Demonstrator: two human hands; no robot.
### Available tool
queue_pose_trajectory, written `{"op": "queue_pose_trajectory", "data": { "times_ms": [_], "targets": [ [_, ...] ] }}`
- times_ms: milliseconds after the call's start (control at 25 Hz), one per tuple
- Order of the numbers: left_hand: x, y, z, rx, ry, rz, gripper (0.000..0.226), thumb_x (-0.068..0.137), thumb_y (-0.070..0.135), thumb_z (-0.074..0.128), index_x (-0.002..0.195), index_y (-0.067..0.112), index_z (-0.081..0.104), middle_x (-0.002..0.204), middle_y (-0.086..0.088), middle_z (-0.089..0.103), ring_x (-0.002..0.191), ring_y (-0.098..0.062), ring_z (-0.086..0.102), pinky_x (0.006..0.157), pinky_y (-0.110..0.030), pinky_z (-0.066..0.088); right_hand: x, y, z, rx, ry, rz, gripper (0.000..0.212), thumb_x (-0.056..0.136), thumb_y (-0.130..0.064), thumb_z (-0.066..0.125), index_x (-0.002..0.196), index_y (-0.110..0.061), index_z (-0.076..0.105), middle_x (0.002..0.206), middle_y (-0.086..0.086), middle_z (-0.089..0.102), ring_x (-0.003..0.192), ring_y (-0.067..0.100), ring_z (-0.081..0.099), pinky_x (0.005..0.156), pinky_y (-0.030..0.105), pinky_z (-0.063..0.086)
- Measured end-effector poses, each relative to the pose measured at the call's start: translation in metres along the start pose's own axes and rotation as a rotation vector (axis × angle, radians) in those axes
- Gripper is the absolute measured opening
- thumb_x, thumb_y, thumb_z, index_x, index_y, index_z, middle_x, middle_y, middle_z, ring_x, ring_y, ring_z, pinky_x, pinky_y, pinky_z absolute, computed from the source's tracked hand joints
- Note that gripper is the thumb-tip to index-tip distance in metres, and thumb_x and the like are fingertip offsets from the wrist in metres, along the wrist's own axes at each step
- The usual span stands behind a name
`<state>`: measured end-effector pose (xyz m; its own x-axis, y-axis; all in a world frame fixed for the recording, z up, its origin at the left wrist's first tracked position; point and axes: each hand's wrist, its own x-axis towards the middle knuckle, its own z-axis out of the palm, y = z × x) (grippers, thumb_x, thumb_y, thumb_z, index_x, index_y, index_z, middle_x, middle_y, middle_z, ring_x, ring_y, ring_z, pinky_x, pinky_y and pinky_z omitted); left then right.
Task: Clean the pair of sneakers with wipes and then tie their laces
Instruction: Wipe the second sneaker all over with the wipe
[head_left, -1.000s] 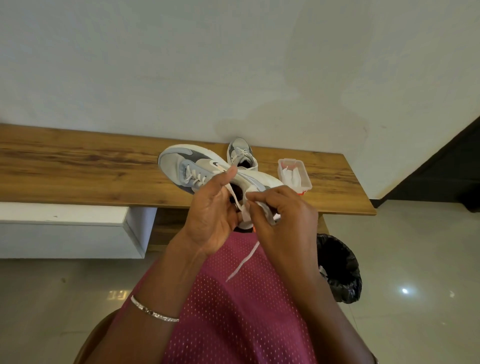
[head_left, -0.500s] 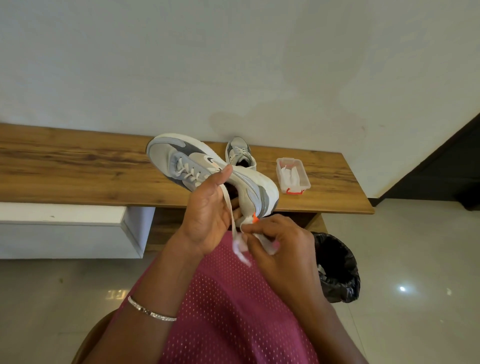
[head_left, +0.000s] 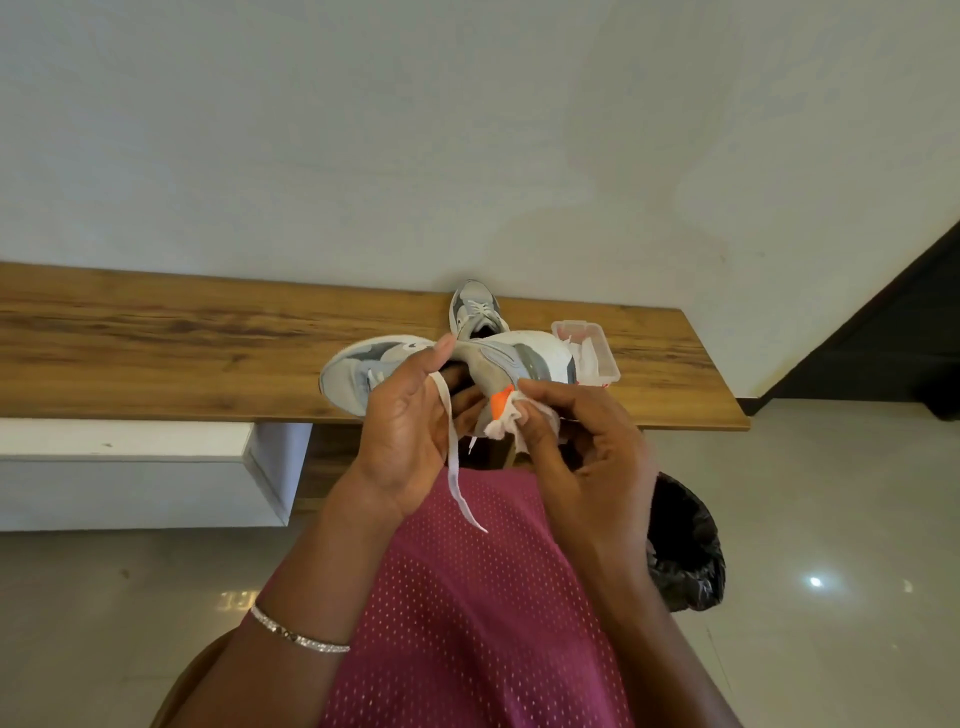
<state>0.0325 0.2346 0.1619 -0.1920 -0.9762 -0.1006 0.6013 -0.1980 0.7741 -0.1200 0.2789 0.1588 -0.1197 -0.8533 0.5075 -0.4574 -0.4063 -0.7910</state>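
Observation:
My left hand (head_left: 410, 426) grips a grey and white sneaker (head_left: 519, 364) by its collar, held in the air in front of the wooden bench (head_left: 156, 353). The sneaker lies on its side with an orange heel tab toward me. A loose white lace (head_left: 457, 467) hangs down past my left palm. My right hand (head_left: 576, 447) pinches a crumpled white wipe (head_left: 506, 423) against the heel beside the orange tab. The second sneaker (head_left: 475, 312) stands on the bench by the wall, toe pointing away.
A clear plastic wipe box (head_left: 597, 348) with white wipes sits on the bench right of the sneakers. A black-lined bin (head_left: 685, 551) stands on the floor at my right. A white cabinet (head_left: 130, 467) sits under the bench at left.
The held sneaker has turned so its heel and side face me, and it sits further right. My right hand rose with the wipe to the heel.

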Motion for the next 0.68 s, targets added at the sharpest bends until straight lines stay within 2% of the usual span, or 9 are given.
{"op": "queue_pose_trajectory", "data": {
  "times_ms": [120,240,280,360,440,480,560,680],
  "targets": [
    [-0.001,-0.003,0.000,0.031,0.004,-0.002,0.040,0.090,0.036,0.054,0.105,0.004,0.072,0.093,-0.012,0.074,0.086,-0.024,0.072,0.077,-0.036,0.059,-0.011,0.006,0.012,-0.049,0.017,-0.046,0.026,0.087,-0.009,0.076,0.111,-0.018,0.071,0.100,-0.009,0.067,0.091,0.010,0.066,0.068,0.030,0.057],
    [0.002,-0.006,0.001,0.120,0.044,-0.007,0.022,0.090,0.024,0.059,0.089,0.007,0.072,0.080,-0.010,0.074,0.077,-0.022,0.072,0.068,-0.032,0.059,-0.014,0.010,0.014,-0.144,0.041,-0.084,0.024,0.086,-0.008,0.075,0.108,-0.017,0.072,0.100,-0.009,0.069,0.094,0.007,0.064,0.071,0.030,0.055],
    [0.003,-0.007,0.002,0.147,0.049,-0.002,0.018,0.091,0.020,0.060,0.090,0.005,0.070,0.081,-0.011,0.074,0.078,-0.023,0.072,0.070,-0.033,0.060,-0.011,0.011,0.012,-0.185,0.078,-0.103,0.023,0.086,-0.009,0.075,0.107,-0.018,0.072,0.100,-0.008,0.068,0.095,0.007,0.062,0.071,0.028,0.055],
    [0.007,-0.012,0.004,0.158,0.050,0.004,0.018,0.091,0.019,0.065,0.097,0.002,0.070,0.092,-0.016,0.074,0.090,-0.027,0.072,0.082,-0.041,0.059,0.000,0.012,0.009,-0.251,0.175,-0.139,0.021,0.086,-0.010,0.075,0.106,-0.016,0.074,0.100,-0.003,0.065,0.093,0.011,0.059,0.070,0.022,0.051],
    [0.008,-0.015,0.009,0.153,0.068,-0.010,0.026,0.086,0.021,0.067,0.103,0.002,0.072,0.102,-0.021,0.072,0.098,-0.030,0.069,0.093,-0.047,0.054,0.014,0.013,0.009,-0.275,0.217,-0.134,0.020,0.087,-0.012,0.075,0.106,-0.015,0.075,0.099,0.000,0.061,0.090,0.014,0.056,0.070,0.016,0.045],
    [0.007,-0.016,0.011,0.147,0.084,-0.013,0.032,0.085,0.020,0.067,0.107,-0.002,0.069,0.103,-0.022,0.070,0.098,-0.030,0.068,0.092,-0.046,0.053,0.020,0.014,0.011,-0.295,0.220,-0.123,0.020,0.087,-0.013,0.074,0.107,-0.015,0.075,0.097,0.000,0.061,0.090,0.014,0.055,0.070,0.016,0.043],
    [0.006,-0.021,0.015,0.123,0.102,-0.015,0.033,0.091,0.014,0.063,0.113,-0.011,0.062,0.100,-0.022,0.067,0.090,-0.026,0.068,0.082,-0.041,0.057,0.028,0.017,0.014,-0.349,0.230,-0.114,0.018,0.088,-0.016,0.073,0.107,-0.017,0.075,0.095,-0.002,0.061,0.089,0.012,0.051,0.070,0.022,0.043],
    [0.004,-0.022,0.017,0.105,0.123,-0.002,0.013,0.095,0.006,0.055,0.098,-0.002,0.064,0.083,-0.012,0.069,0.073,-0.017,0.069,0.063,-0.030,0.059,0.024,0.016,0.016,-0.368,0.280,-0.146,0.014,0.088,-0.018,0.074,0.102,-0.016,0.073,0.095,-0.006,0.064,0.087,0.008,0.049,0.066,0.029,0.046]
  ]
}}
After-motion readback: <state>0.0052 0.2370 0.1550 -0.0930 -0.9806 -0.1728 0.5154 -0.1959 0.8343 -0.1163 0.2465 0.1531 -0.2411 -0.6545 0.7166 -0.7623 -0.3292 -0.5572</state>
